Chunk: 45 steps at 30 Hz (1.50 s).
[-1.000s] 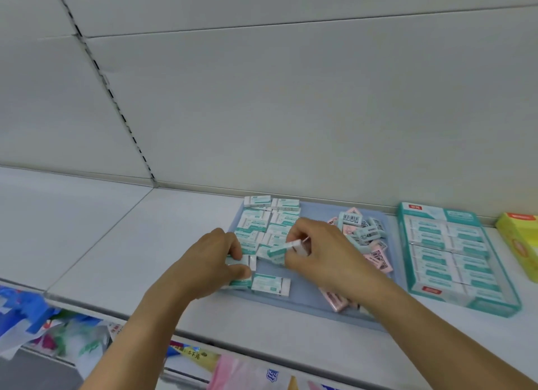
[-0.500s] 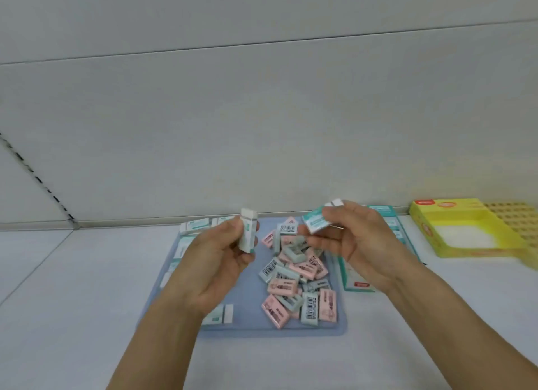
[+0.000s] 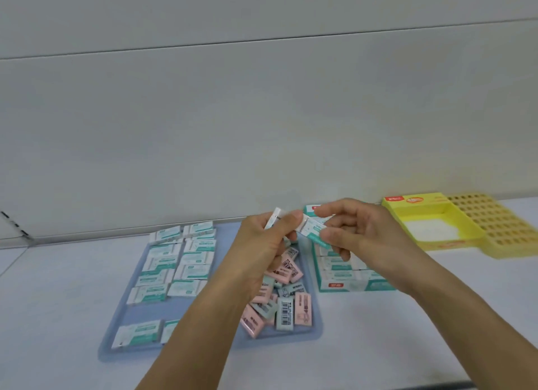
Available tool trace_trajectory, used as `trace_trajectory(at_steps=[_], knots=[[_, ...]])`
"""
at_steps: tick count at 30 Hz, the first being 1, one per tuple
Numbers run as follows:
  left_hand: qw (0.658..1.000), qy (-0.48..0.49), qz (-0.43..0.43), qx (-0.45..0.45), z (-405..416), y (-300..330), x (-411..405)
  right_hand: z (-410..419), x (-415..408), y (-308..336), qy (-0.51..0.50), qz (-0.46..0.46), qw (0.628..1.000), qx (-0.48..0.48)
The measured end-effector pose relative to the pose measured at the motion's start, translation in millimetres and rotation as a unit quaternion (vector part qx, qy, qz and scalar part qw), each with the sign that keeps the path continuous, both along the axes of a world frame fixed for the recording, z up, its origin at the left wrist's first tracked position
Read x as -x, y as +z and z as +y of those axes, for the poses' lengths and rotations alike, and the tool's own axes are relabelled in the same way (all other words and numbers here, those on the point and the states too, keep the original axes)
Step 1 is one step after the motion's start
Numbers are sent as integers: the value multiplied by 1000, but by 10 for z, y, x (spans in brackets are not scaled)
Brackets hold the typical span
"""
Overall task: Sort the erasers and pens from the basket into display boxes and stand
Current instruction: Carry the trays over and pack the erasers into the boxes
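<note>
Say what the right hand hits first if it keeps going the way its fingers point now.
The right hand points left, holding a teal-and-white eraser. That eraser would likely meet the left hand first, near its thumb and the eraser there. Depth is unclear; they look almost touching.

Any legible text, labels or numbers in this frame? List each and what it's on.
Nothing can be read letter for letter.
Pink and grey erasers: barcodes and dark print, too blurred.
Teal-and-white erasers on the blue tray: teal print, too small.
Teal display box: red label with white marks, unreadable.
Yellow display box: red and orange labels, unreadable.
Eraser in the right hand: teal print, blurred.
Eraser in the left hand: no print readable.
</note>
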<state>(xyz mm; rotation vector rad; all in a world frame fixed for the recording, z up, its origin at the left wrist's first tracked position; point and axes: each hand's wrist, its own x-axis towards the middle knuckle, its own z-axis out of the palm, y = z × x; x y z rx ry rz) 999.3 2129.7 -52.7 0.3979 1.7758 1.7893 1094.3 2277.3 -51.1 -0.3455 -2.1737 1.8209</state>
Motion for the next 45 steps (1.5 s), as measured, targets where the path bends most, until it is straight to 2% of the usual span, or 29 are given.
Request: trace_trajectory(at_steps=[1,2,3,5,7,8,10,12,16,18,21,23,28,30,32,33,34,36,37,39,40,41,42,44,45], knots=[[1000,5,3,6,24,-18,0,-5,-2,-14,-20,2,1000,-8],[1000,9,5,13,47,-38,-4,-15,-2,-31,-37,1,997,-61],[1000,11,6,15,78,-59,-10,-25,1,-57,-51,-1,986,-156],[1000,11,5,21,141,-96,-11,-16,11,-85,-72,8,932,-354],[999,27,7,40,162,-113,0,107,23,-89,-101,15,895,-434],[998,46,-12,32,151,-109,13,198,18,-89,-121,6,890,-439],[991,84,-97,-39,104,-121,66,370,1,-116,-139,-38,883,-447],[977,112,-152,-102,64,-143,101,441,-11,-195,-104,-87,875,-464],[980,125,-115,-100,56,-193,73,358,15,-349,-13,-148,865,-480],[986,120,-85,-84,38,-186,51,335,33,-378,-10,-161,867,-472],[989,119,-57,-68,-7,-189,57,321,55,-422,-33,-142,891,-430],[987,114,-68,-86,-18,-176,53,317,60,-458,-44,-124,903,-409],[973,108,-131,-154,29,-152,-9,322,32,-505,-41,-94,882,-460],[970,86,-146,-176,77,-169,-27,244,21,-375,-71,-30,926,-370],[968,50,-148,-197,147,-171,-81,134,13,-196,-47,38,982,-180],[968,28,-145,-204,191,-165,-118,90,10,-121,-27,62,991,-114],[968,9,-141,-208,231,-159,-156,80,5,-75,-17,80,992,-93],[976,-10,-113,-186,301,-164,-210,121,-15,-47,-32,97,988,-113],[986,-9,-69,-150,325,-186,-218,183,-38,-64,-58,93,983,-145],[994,-7,107,-12,338,-232,-213,392,-120,-149,-135,63,943,-297],[972,-19,221,74,324,-275,-204,503,-172,-204,-164,41,901,-400],[925,-49,339,163,303,-317,-200,594,-222,-260,-173,24,858,-483],[862,-95,439,238,279,-359,-207,658,-263,-322,-159,15,831,-533],[748,-179,549,327,249,-450,-233,690,-309,-428,-113,14,800,-589],[718,-204,564,351,237,-480,-246,677,-308,-460,-98,15,789,-607]])
